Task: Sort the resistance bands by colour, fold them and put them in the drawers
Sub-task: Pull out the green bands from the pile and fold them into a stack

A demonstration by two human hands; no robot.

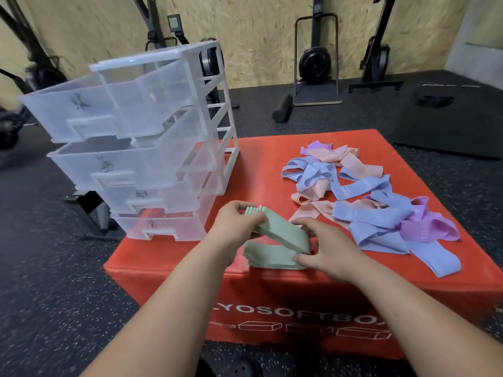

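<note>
Drawer unit (228,137): stands on the left part of the red soft box (258,159); four clear drawers, the top drawer (81,110) and the second drawer (114,164) pulled well out, the lower two less so; no band can be seen in any of them
Left hand (236,221): just right of the drawer unit's bottom drawer; fingers curled over the raised end of the green bands, thumb beneath, pinching the layered edges together
Green bands (283,235): a stack of several, right of the drawer unit at the near edge of the box, bent over on itself with the upper half lifted and the lower half lying flat
Right hand (326,248): right of the stack, farther from the drawer unit; fingers over the bend and thumb under it, gripping the fold
Mixed pile (381,213): blue, pink and purple bands tangled together, well to the right of the drawer unit, unsorted
Step in hand: green looks sorted out already; the fold of that stack is being made
Next move: likely press the upper half down flat, keep the edges squared, then carry the bundle left into one open drawer without letting the layers spring apart
</note>
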